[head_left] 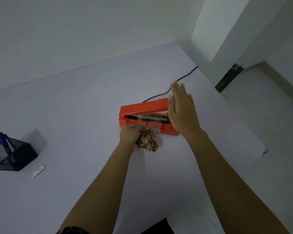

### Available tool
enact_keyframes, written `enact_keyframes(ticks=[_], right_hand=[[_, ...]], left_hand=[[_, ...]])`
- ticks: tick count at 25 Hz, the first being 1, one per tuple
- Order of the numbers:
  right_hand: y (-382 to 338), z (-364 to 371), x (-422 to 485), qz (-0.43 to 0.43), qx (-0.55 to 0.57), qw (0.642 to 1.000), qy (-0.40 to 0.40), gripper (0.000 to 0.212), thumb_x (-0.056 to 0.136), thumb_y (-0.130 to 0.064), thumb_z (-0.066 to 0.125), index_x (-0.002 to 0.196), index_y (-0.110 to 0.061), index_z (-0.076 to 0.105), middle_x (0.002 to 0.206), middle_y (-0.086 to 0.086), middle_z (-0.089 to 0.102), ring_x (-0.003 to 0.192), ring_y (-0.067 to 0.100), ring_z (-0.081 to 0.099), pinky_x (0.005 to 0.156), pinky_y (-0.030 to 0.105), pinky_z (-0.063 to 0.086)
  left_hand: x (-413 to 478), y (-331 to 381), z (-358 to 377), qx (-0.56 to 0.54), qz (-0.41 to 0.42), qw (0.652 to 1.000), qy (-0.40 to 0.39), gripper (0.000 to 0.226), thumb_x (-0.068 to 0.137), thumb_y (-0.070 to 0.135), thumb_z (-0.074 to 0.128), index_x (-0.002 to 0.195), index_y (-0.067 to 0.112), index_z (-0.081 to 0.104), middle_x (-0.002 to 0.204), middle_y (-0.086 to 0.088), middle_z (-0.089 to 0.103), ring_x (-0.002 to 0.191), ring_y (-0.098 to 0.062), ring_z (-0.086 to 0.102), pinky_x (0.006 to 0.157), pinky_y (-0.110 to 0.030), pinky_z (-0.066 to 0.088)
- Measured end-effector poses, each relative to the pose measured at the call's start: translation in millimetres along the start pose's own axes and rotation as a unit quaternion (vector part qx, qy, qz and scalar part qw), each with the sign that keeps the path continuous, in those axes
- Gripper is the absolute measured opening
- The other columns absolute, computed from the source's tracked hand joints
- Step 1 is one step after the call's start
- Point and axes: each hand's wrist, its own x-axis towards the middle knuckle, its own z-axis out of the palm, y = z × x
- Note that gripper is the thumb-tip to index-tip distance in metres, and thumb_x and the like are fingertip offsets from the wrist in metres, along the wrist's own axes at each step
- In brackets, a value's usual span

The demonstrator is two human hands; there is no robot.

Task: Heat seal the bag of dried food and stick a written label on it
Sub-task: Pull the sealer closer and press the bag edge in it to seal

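A red heat sealer lies on the pale table with its lid raised a little. A clear bag of brown dried food lies in front of it, its open top laid across the sealer's black strip. My left hand grips the bag at its left side, just in front of the sealer. My right hand is flat with straight fingers at the raised right end of the lid; whether it touches the lid I cannot tell. A white label strip lies at the far left.
A black mesh pen holder with a blue marker stands at the left edge. The sealer's black cord runs back to the right. The table's right edge drops to a white floor. A clear sheet lies near the front edge.
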Motion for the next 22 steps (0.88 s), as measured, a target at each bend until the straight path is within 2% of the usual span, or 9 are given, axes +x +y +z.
enact_keyframes(ticks=[4, 8, 14, 22], right_hand=[[19, 9, -6, 0.033, -0.007, 0.999, -0.014, 0.046, 0.101, -0.025, 0.023, 0.145, -0.012, 0.021, 0.156, 0.005, 0.018, 0.145, 0.018, 0.006, 0.116, 0.037, 0.003], [35, 20, -12, 0.055, -0.026, 0.998, -0.032, 0.046, 0.1, -0.023, 0.025, 0.144, -0.009, 0.023, 0.155, 0.007, 0.019, 0.145, 0.021, 0.007, 0.116, 0.039, 0.004], [52, 32, -19, 0.073, -0.044, 0.994, -0.065, 0.046, 0.1, -0.023, 0.025, 0.144, -0.009, 0.023, 0.156, 0.007, 0.018, 0.145, 0.022, 0.006, 0.116, 0.042, 0.005], [62, 40, -20, 0.07, -0.052, 0.994, -0.071, 0.046, 0.1, -0.024, 0.025, 0.144, -0.011, 0.025, 0.155, 0.006, 0.021, 0.145, 0.022, 0.008, 0.116, 0.043, 0.006]], left_hand=[[3, -3, -1, 0.004, -0.004, 1.0, -0.002, 0.015, 0.078, 0.022, 0.072, 0.066, 0.014, 0.066, 0.094, -0.022, 0.071, 0.088, -0.038, 0.068, 0.081, -0.054, 0.055], [6, -5, -1, 0.005, -0.005, 1.0, 0.002, 0.013, 0.077, 0.022, 0.072, 0.065, 0.019, 0.068, 0.09, -0.017, 0.072, 0.086, -0.035, 0.069, 0.081, -0.052, 0.055], [4, -5, -1, 0.005, -0.009, 1.0, 0.001, 0.016, 0.081, 0.02, 0.069, 0.074, 0.006, 0.067, 0.092, -0.02, 0.071, 0.087, -0.034, 0.068, 0.082, -0.049, 0.056], [7, -8, -4, 0.004, -0.004, 1.0, -0.008, 0.016, 0.079, 0.024, 0.071, 0.073, 0.009, 0.068, 0.092, -0.021, 0.071, 0.086, -0.036, 0.069, 0.081, -0.052, 0.055]])
